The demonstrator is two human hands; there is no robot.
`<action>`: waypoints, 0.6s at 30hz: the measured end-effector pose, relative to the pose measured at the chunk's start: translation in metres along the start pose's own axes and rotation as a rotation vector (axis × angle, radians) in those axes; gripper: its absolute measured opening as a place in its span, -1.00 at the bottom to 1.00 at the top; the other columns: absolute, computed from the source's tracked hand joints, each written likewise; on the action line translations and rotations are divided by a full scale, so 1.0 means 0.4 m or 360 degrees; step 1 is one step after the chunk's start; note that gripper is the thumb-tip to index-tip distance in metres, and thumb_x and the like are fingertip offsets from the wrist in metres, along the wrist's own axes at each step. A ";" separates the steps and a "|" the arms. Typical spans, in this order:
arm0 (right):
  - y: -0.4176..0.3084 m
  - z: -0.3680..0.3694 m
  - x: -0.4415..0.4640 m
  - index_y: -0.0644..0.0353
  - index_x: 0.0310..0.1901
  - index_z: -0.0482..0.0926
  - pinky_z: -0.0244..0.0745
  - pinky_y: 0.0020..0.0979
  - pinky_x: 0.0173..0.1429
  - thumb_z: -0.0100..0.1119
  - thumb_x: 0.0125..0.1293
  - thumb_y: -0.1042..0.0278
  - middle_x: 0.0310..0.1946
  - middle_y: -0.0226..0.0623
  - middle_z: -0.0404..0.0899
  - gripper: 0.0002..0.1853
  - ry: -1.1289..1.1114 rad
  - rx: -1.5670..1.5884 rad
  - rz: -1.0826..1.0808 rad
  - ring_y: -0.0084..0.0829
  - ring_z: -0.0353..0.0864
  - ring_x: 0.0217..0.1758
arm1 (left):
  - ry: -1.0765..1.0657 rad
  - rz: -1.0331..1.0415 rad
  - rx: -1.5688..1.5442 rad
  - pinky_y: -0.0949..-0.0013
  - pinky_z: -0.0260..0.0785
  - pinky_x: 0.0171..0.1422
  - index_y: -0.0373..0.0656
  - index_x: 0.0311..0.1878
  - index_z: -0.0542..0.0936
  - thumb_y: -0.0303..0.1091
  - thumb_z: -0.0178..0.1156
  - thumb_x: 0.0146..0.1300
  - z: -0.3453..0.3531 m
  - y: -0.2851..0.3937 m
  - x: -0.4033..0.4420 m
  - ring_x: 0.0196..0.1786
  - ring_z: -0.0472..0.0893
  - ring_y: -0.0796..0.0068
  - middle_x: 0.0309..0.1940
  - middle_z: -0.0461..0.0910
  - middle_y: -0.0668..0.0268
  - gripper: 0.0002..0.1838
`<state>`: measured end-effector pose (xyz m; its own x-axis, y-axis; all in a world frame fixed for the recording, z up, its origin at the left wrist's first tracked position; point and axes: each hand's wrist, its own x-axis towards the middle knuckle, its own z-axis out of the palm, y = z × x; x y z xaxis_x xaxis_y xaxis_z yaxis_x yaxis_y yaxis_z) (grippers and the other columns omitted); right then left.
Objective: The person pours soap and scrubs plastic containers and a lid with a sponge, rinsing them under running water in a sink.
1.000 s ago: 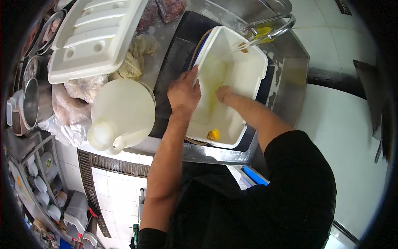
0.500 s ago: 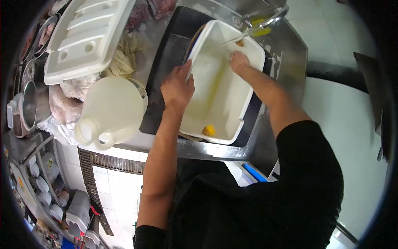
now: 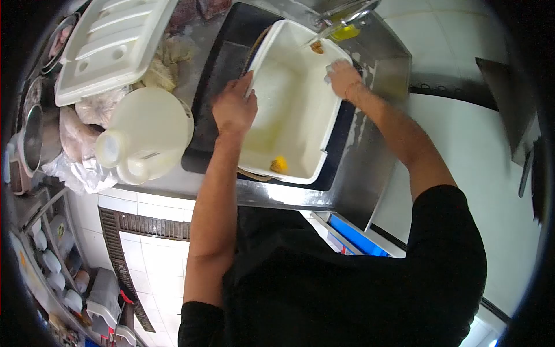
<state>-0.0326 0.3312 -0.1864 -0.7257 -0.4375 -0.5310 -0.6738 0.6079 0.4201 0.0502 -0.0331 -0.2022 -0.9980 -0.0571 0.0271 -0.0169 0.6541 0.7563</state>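
A white plastic tub (image 3: 300, 110) stands tilted in the dark sink area, with shallow yellowish liquid in its bottom. My left hand (image 3: 234, 107) grips the tub's left rim, thumb inside and fingers outside. At the upper right rim, my right hand (image 3: 345, 80) is closed round something pale, partly hidden by the fingers, against the tub wall. Water runs from the metal faucet (image 3: 352, 16) into the tub. A yellow and brown piece (image 3: 279, 164) lies at the tub's near end, and a brown one (image 3: 317, 47) is at its far end.
Left of the tub stand a large whitish jug (image 3: 156, 130) and a ribbed white lid (image 3: 113, 46). Beside them are a crumpled cloth (image 3: 165, 63), wrapped meat (image 3: 78, 133) and a metal pot (image 3: 40, 136). A yellow object (image 3: 346, 32) sits behind the faucet.
My right hand has moved from the tub's bottom up to its far right rim. My left hand stays on the left rim. The whole view has shifted slightly.
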 end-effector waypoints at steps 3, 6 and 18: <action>-0.102 -0.005 0.008 0.04 -0.26 0.80 0.50 -0.06 0.15 0.20 0.23 0.20 -0.18 -0.15 0.74 -0.78 -0.0342 0.0091 0.0077 -0.11 0.67 0.01 | -0.0066 -0.0072 -0.0081 -0.09 0.44 0.33 0.23 0.38 0.63 -0.26 0.35 0.28 -0.007 0.006 -0.014 0.15 0.72 0.25 0.14 0.72 0.38 -0.44; -0.389 -0.061 -0.164 0.03 -0.17 0.86 0.58 -0.02 0.17 0.20 0.24 0.07 -0.12 -0.25 0.84 -0.67 -0.0703 0.0289 -0.0500 -0.13 0.79 0.05 | -0.0025 -0.0054 -0.0035 -0.16 0.41 0.38 0.23 0.39 0.62 -0.26 0.33 0.30 -0.009 0.012 -0.007 0.18 0.71 0.25 0.14 0.72 0.38 -0.45; -0.234 0.238 0.277 0.06 0.31 0.66 0.22 -0.14 0.57 0.03 0.49 0.17 0.34 -0.14 0.58 -0.55 -0.0488 -0.0139 0.0315 -0.13 0.44 0.48 | -0.0034 -0.0054 0.0027 -0.29 0.26 0.56 0.21 0.40 0.61 -0.26 0.33 0.30 -0.005 0.012 0.001 0.23 0.68 0.19 0.17 0.70 0.32 -0.44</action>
<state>-0.0369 0.2889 -0.3547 -0.7768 -0.0900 -0.6232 -0.5434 0.5961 0.5912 0.0500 -0.0315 -0.1971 -0.9979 -0.0636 -0.0123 -0.0516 0.6646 0.7455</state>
